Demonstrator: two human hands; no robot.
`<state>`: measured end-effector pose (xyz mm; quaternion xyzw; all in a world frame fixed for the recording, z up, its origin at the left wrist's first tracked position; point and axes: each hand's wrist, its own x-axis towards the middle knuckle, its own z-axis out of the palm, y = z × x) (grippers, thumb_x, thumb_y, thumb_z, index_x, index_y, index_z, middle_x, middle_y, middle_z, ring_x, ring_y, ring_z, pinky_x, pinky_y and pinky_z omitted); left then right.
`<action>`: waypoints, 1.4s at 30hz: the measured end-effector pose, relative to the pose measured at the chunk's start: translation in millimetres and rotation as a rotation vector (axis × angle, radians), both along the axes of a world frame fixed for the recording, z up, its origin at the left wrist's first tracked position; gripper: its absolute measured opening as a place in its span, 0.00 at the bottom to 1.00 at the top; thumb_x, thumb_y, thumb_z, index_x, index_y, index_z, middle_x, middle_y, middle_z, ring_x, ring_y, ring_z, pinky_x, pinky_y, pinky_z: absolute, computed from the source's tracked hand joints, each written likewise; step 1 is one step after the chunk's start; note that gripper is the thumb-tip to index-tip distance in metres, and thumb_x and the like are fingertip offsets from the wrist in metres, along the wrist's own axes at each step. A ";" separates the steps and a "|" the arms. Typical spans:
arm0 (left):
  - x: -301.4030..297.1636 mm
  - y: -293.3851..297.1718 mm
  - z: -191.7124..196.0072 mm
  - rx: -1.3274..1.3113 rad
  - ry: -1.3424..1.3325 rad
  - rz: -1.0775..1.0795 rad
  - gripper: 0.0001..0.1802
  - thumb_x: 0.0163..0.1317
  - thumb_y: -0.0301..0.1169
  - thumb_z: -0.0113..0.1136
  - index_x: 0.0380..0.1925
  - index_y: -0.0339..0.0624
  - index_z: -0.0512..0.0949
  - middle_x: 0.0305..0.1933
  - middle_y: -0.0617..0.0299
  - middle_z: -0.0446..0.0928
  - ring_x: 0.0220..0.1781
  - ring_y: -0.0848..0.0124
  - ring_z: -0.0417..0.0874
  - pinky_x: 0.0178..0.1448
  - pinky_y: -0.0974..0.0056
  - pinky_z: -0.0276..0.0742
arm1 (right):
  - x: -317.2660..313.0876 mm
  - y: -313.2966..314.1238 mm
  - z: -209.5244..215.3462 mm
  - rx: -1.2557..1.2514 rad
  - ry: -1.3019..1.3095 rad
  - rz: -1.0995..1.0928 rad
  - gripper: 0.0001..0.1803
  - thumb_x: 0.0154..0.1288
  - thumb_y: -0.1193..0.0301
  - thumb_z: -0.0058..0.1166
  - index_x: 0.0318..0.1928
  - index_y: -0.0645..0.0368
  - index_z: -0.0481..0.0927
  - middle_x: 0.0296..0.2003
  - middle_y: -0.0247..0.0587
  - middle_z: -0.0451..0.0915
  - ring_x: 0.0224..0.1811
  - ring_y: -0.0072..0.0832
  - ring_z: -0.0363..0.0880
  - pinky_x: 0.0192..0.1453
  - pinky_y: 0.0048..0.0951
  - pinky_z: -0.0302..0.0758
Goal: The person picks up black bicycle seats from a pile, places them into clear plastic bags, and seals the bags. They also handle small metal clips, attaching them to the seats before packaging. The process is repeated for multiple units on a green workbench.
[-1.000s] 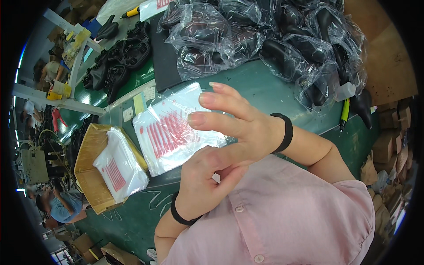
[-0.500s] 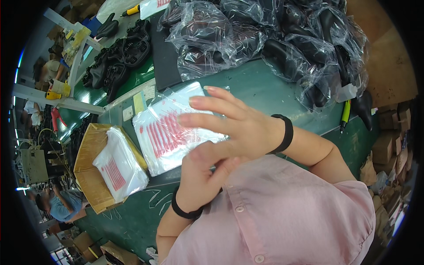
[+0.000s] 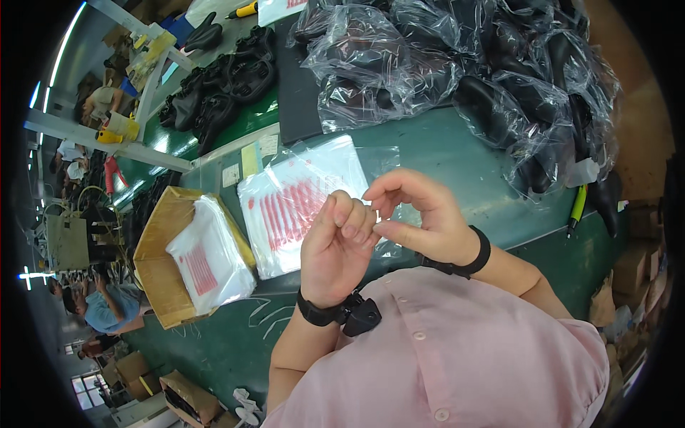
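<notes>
My left hand (image 3: 337, 239) is raised with its palm toward me and its fingers curled in. From the right, my right hand (image 3: 432, 217) meets its fingertips, thumb and fingers bent toward each other. Anything held where the hands meet is too small or hidden to make out. Beneath and behind the hands lies a stack of clear plastic bags (image 3: 285, 207) with red printing. A dark wristband (image 3: 479, 253) circles my right wrist; a band with a black block (image 3: 360, 316) is on my left.
A yellowish cardboard box (image 3: 153, 278) of similar bags sits at left. Black bicycle saddles wrapped in plastic (image 3: 399, 64) cover the bench's far side; bare saddles (image 3: 214, 93) lie far left. A yellow-green pen-like tool (image 3: 576, 210) rests near the right edge. Other people work beyond the left side.
Both hands have drawn in: the right fingers, spread over the bags before, are now bent against the left fingertips. My left hand has turned palm toward me and curled. The view has shifted slightly.
</notes>
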<state>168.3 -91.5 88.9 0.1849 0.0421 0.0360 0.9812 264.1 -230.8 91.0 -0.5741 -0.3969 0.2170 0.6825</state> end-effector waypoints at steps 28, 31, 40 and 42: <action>-48.6 113.4 -251.7 2.303 0.711 -0.199 0.42 0.56 0.47 0.61 0.69 0.52 0.55 0.74 0.49 0.51 0.73 0.44 0.51 0.68 0.35 0.52 | 67.7 -43.5 -251.1 -0.698 -0.358 -0.028 0.28 0.61 0.58 0.55 0.59 0.57 0.71 0.62 0.49 0.69 0.65 0.51 0.63 0.67 0.44 0.62; -63.1 135.4 -254.9 2.211 0.755 -0.113 0.41 0.56 0.45 0.61 0.69 0.52 0.57 0.73 0.50 0.53 0.74 0.50 0.51 0.67 0.32 0.52 | 59.4 -35.0 -256.7 -0.959 -0.531 0.038 0.34 0.61 0.53 0.53 0.64 0.56 0.66 0.66 0.49 0.62 0.71 0.52 0.53 0.71 0.47 0.54; -55.5 154.5 -170.6 2.153 0.663 0.304 0.29 0.51 0.32 0.64 0.56 0.41 0.72 0.61 0.43 0.68 0.65 0.48 0.65 0.68 0.49 0.60 | 49.4 14.3 -240.4 -0.917 -0.601 0.023 0.36 0.59 0.58 0.57 0.66 0.51 0.63 0.68 0.49 0.59 0.72 0.52 0.50 0.72 0.52 0.50; -20.3 145.6 -160.3 2.044 0.374 0.280 0.28 0.53 0.31 0.63 0.56 0.43 0.71 0.62 0.46 0.67 0.65 0.48 0.65 0.69 0.49 0.58 | 44.8 29.5 -244.7 -0.941 -0.668 0.085 0.36 0.59 0.59 0.57 0.67 0.50 0.62 0.68 0.49 0.58 0.72 0.52 0.50 0.72 0.53 0.50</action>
